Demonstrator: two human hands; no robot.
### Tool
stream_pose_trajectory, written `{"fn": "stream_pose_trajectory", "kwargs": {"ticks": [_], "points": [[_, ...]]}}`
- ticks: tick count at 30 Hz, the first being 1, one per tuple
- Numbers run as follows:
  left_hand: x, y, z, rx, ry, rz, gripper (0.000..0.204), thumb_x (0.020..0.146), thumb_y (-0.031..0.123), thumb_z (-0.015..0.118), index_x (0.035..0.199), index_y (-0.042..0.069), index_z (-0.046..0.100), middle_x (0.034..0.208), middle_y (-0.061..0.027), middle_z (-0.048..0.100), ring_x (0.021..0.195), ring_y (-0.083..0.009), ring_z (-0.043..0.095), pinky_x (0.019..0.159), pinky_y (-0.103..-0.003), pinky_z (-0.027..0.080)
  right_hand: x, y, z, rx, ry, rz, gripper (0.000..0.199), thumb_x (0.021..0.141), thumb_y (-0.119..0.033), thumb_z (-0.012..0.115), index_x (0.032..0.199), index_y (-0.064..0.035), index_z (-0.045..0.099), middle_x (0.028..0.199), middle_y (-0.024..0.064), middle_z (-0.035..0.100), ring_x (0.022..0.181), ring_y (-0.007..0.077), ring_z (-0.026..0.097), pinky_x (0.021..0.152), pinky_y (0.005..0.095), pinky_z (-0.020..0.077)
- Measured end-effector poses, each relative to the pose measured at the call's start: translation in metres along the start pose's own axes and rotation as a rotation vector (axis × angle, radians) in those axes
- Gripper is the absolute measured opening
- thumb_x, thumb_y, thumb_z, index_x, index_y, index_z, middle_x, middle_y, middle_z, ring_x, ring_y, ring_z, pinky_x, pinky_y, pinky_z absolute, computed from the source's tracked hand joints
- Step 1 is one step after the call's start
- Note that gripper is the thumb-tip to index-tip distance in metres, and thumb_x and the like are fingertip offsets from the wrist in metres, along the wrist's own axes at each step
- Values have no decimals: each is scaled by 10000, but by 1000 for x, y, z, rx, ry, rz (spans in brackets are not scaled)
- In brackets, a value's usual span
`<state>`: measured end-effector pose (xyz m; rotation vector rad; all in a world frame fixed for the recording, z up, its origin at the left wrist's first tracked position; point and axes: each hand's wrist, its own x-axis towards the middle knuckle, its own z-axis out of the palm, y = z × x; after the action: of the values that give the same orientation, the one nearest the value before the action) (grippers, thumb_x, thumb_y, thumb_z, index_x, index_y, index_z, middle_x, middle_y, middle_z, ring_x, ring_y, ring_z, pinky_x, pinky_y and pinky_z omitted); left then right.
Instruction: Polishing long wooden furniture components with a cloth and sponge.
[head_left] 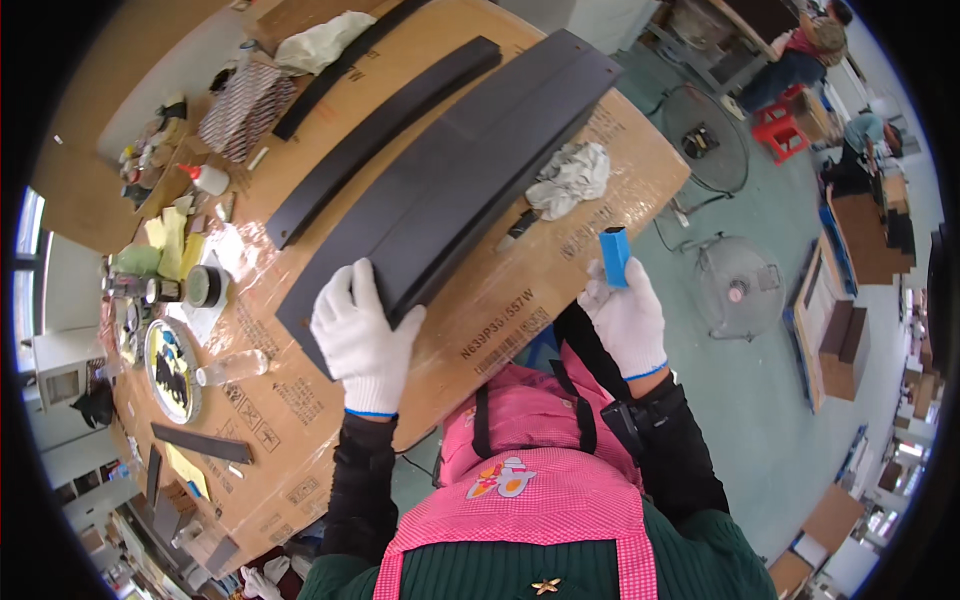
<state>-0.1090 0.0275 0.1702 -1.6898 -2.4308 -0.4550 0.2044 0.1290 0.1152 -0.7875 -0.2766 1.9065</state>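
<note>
A long dark grey board (430,170) with a ridge along its length lies diagonally across the cardboard-covered table. My left hand (362,330), in a white knitted glove, rests on its near end, fingers stretched over the surface and thumb apart by the edge. Off the table's right edge, my right hand (628,318), gloved too, is closed around a small blue block (614,256) with a dark top end. The block is clear of the board. A crumpled white cloth (570,180) and a small dark-handled tool (517,229) lie along the board's right side.
Two narrower curved dark strips (385,135) lie beyond the board. On the left are a glue bottle (208,179), a round tin (203,287), a clear plastic bottle (233,368) and a smeared plate (172,370). Floor fans (740,285) stand at right; people work farther off.
</note>
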Motion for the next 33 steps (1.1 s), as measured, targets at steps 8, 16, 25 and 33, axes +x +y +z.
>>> {"fn": "stream_pose_trajectory", "kwargs": {"ticks": [8,16,25,33], "points": [[-1,6,15,87,53,-74,770,620,294,988,1287,106,654,1280,-111,620,1178,-345,605,995,-486,497,34,-14,-58,-231,120,27,315,1054,-261,694,1252,-29,616,1086,78,703,916,217,681,836,410,594],[4,16,3,137,-71,-175,746,663,318,973,1274,80,617,1237,-109,625,1180,-345,592,1034,-481,477,87,17,-28,-1731,-145,-285,407,836,-308,851,1174,-118,725,1096,134,651,993,326,682,898,432,562],[-2,23,-3,-6,-136,-245,716,692,241,960,1289,68,605,1229,-139,646,1144,-371,648,988,-479,532,103,106,-17,-2037,-365,-224,432,871,-445,801,1102,-95,699,1087,142,677,1017,361,708,884,474,557],[-26,29,-10,-181,-45,-193,735,656,194,972,1287,77,614,1185,-144,640,1126,-373,638,960,-466,532,99,112,-3,-2057,-187,-147,566,840,-549,808,1128,-77,689,1097,151,707,993,370,730,857,482,576]]}}
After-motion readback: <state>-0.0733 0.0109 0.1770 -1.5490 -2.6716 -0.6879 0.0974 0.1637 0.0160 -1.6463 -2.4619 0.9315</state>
